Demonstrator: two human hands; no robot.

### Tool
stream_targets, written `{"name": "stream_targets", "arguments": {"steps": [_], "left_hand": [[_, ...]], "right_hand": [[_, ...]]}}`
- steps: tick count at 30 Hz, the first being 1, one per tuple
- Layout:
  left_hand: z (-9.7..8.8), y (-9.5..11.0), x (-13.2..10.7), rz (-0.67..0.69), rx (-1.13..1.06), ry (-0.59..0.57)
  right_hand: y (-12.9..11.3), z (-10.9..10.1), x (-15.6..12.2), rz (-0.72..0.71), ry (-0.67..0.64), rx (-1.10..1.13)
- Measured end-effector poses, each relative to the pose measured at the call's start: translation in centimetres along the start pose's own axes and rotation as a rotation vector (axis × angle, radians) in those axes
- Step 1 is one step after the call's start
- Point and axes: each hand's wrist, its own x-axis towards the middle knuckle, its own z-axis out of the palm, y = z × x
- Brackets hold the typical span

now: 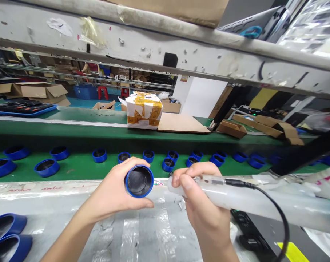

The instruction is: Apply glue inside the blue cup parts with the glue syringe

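My left hand (117, 187) is closed round the side of a round blue cup with a black inside (139, 181), its open face turned toward me. To the right, my right hand (205, 207) pinches a slim, pale pen-shaped tool with a black cable (212, 180). The tool's tip lies partly behind my fingers, so its exact kind does not show. A small gap separates it from the cup. Behind my right hand runs a thick translucent white tube (263, 202). Two more blue cups (10, 247) stand at the lower left.
Several blue cups (100, 155) stand along the green conveyor belt (77, 165) beyond the plastic-covered bench (121, 236). A taped white box (144, 110) and a flat brown board (182, 123) rest on the ledge behind. A dark grey device with knobs (279, 233) sits at the lower right.
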Motion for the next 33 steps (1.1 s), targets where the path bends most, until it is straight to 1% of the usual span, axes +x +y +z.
{"name": "stream_targets", "arguments": {"steps": [3, 6, 8, 10, 14, 26, 33], "left_hand": [[0.3, -0.3, 0.0, -0.019, -0.009, -0.02], [0.9, -0.5, 0.0, 0.011, 0.038, -0.077], [1.4, -0.4, 0.0, 0.034, 0.047, -0.131], [1.7, -0.2, -0.1, 0.048, 0.035, -0.186], [1.9, 0.1, -0.3, 0.059, -0.002, -0.259], [1.9, 0.1, -0.4, 0.041, 0.012, -0.29], [1.6, -0.1, -0.5, 0.052, 0.037, -0.284]], "right_hand": [[-0.2, 0.8, 0.1, 0.007, 0.076, -0.004], [-0.2, 1.3, 0.0, 0.045, 0.124, 0.042], [0.0, 1.4, -0.1, 0.062, 0.101, 0.09], [0.3, 1.3, -0.4, 0.064, 0.049, 0.131], [0.9, 0.9, -0.8, 0.058, -0.038, 0.122], [0.8, 0.7, -0.7, 0.024, 0.001, 0.019], [0.6, 0.7, -0.4, -0.017, 0.008, -0.054]]}}
